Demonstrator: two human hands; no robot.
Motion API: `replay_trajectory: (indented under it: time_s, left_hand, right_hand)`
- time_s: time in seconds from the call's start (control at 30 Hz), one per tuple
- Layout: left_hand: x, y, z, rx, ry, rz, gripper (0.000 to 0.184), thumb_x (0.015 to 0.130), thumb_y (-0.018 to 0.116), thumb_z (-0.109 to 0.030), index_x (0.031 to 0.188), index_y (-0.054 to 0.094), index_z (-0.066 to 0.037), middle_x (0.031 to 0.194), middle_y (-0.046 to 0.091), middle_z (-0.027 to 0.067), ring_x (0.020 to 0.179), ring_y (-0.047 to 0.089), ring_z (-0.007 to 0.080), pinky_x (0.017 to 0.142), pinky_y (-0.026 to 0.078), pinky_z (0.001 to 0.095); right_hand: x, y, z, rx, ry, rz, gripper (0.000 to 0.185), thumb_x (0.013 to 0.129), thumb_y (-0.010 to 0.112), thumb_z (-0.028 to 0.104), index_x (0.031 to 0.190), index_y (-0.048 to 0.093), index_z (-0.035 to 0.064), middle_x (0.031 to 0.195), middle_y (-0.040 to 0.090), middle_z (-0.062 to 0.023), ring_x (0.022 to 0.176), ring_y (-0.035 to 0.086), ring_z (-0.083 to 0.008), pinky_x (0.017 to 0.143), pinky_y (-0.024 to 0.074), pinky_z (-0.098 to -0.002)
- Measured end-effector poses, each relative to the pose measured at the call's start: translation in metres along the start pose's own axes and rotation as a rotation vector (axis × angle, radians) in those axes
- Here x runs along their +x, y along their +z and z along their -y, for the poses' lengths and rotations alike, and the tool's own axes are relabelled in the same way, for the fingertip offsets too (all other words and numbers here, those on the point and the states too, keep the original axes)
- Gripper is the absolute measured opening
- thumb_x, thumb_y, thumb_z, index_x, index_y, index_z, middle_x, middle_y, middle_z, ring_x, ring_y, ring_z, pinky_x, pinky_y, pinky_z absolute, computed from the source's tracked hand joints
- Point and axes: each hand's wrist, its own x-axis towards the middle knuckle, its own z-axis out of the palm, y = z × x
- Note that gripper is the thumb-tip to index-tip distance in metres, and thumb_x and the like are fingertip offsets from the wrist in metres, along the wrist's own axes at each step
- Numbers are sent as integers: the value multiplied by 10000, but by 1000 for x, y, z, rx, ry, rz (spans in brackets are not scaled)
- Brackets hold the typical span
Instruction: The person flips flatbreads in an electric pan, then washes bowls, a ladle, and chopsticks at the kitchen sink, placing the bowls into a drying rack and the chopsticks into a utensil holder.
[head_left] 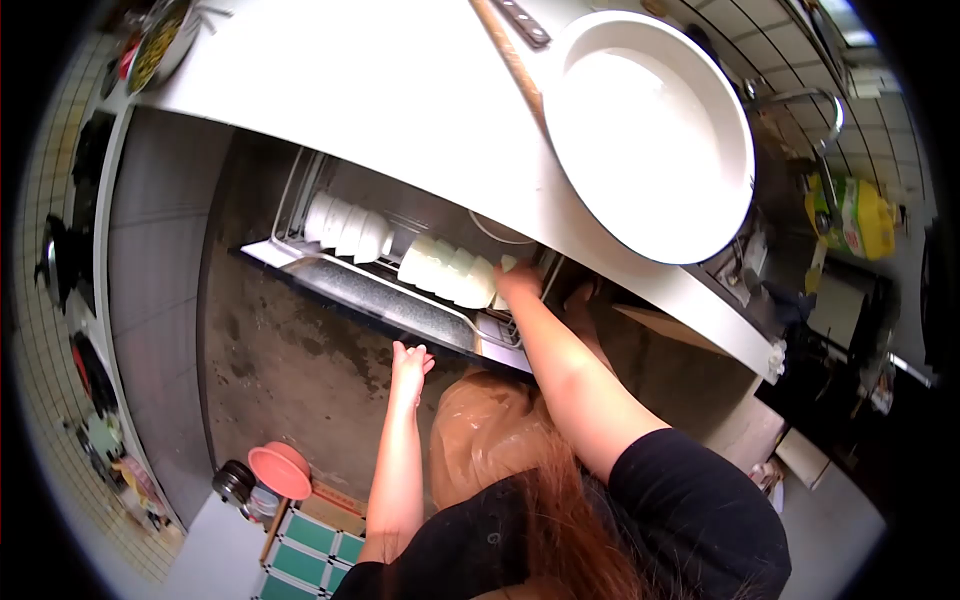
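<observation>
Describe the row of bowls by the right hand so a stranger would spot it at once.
Start at the white counter and look below its front edge, to the pulled-out drawer. Inside, white bowls stand in two rows. The row of bowls you want has the right hand at its end; the other row sits farther left, with no hand at it.

Right hand (518, 283) at white bowls (440, 268) in drawer (265, 252).

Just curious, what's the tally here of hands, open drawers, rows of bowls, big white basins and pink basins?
Hands: 2 (left hand, right hand)
Open drawer: 1
Bowl rows: 2 (left row, right row)
Big white basin: 1
Pink basin: 1
Total: 7
</observation>
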Motion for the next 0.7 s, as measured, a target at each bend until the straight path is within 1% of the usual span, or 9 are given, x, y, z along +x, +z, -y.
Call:
replay_trajectory:
  time_s: [0.03,0.1,0.17,0.27,0.37,0.4,0.5,0.6,0.7]
  left_hand:
    - [2,2,5,16,10,11,420,878,489,-74,1215,264,38,903,487,80,758,549,152,722,535,303]
    - [2,3,8,35,22,10,659,870,487,-36,1354,49,55,844,482,63,737,548,145,732,536,294]
    - [0,4,4,72,2,-5,817,861,497,-18,1376,-135,37,822,474,34,725,519,118,742,519,284]
    - [-1,5,-1,98,-20,-7,809,853,513,-12,1372,-104,53,812,470,22,718,518,112,745,524,285]
    - [-4,10,-9,109,-26,-26,782,847,523,-8,1363,-59,73,841,489,44,744,537,126,752,524,288]
    - [-6,11,-10,108,-30,-30,774,845,527,-7,1360,-45,79,852,494,52,752,543,130,754,525,289]
    - [-6,8,-11,102,-12,-2,764,840,536,-5,1351,-26,82,882,503,72,767,553,141,759,525,294]
    - [-2,4,-12,100,-2,86,708,836,547,-2,1323,41,89,864,486,59,757,549,138,758,525,294]
    - [3,7,-13,107,11,52,632,829,557,1,1274,116,85,830,464,44,749,544,136,757,526,297]
  right_hand:
    - [2,6,-2,2,12,1,753,794,486,543,1294,359,-6,1263,453,-238,1145,471,-346,930,422,-403]
    - [-4,7,1,6,49,-4,782,795,485,542,1320,323,-15,1270,453,-227,1145,467,-337,932,418,-401]
    - [-3,6,4,-69,14,104,802,790,502,531,1355,284,5,1278,444,-224,1154,453,-322,924,424,-394]
    - [-15,4,12,23,40,164,788,784,530,502,1353,288,14,1272,450,-209,1166,441,-311,907,440,-401]
    - [-20,2,6,266,93,203,771,776,551,487,1332,304,12,1280,435,-214,1163,440,-335,918,432,-424]
    - [-12,17,0,340,58,195,776,763,574,473,1322,298,12,1297,398,-244,1161,430,-377,929,424,-437]
    - [-8,41,-4,379,62,128,785,766,565,452,1343,262,15,1308,361,-284,1135,441,-423,932,421,-432]
    - [-12,42,6,321,125,152,783,776,553,408,1361,215,13,1317,346,-296,1107,458,-450,931,423,-421]
    - [-26,19,1,210,-130,180,686,776,544,340,1323,305,2,1275,385,-302,1068,490,-450,923,427,-422]
